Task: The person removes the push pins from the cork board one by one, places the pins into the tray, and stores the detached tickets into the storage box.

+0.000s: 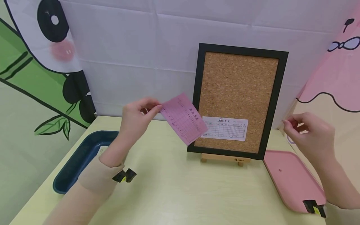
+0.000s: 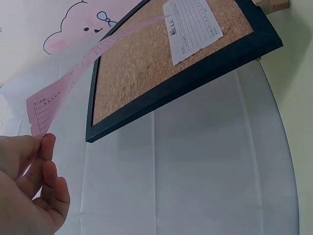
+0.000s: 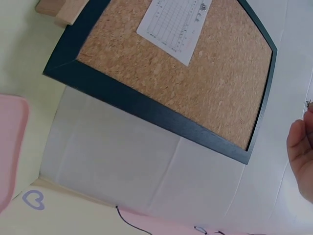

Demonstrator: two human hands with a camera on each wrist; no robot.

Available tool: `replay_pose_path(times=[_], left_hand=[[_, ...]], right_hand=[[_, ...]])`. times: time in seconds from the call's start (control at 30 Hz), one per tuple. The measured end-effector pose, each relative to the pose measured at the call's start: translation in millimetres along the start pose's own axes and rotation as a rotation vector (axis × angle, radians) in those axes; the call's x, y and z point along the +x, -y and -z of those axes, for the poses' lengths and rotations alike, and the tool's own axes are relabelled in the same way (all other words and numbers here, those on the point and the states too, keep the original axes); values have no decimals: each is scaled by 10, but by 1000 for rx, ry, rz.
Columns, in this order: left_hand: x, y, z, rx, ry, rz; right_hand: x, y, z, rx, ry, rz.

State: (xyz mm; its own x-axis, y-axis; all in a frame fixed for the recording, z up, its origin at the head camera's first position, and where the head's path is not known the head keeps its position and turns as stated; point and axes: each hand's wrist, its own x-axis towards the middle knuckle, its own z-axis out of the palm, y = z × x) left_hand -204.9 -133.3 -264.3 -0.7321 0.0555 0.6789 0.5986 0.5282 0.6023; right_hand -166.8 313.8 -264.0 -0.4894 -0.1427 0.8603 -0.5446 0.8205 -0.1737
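My left hand pinches a pink printed receipt slip by one corner, between thumb and forefinger. The slip hangs tilted and overlaps the lower left of the cork board in the head view. In the left wrist view it looks thin and bent toward the board. A white receipt slip lies flat on the lower part of the cork. My right hand is raised right of the board, thumb and forefinger pinched together. At its fingertips shows a tiny, dark, pin-like thing, mostly hidden.
The black-framed board leans on a small wooden stand. A dark blue tray with paper in it stands at the left, partly behind my left arm. On the right lies a pink tray with a tiny object on it. A white cloth hangs behind.
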Motion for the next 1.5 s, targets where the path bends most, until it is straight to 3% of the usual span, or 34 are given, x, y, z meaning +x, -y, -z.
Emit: replay_pose_path(times=[0.33,1.0,1.37,1.5], left_hand=[[-111,119,245,68,-59,9],[-235,495,816,203,-98,162],[-348,868,1174,331,6,253],[-364,1014,1317,376,67,313]], right_hand=[[-213,-136,85,-19,4,-38],[-555,-506,66,7,36,-109],[-780,-732,47,-32,96,-197],[-849,-816,35,-24,122,-216]])
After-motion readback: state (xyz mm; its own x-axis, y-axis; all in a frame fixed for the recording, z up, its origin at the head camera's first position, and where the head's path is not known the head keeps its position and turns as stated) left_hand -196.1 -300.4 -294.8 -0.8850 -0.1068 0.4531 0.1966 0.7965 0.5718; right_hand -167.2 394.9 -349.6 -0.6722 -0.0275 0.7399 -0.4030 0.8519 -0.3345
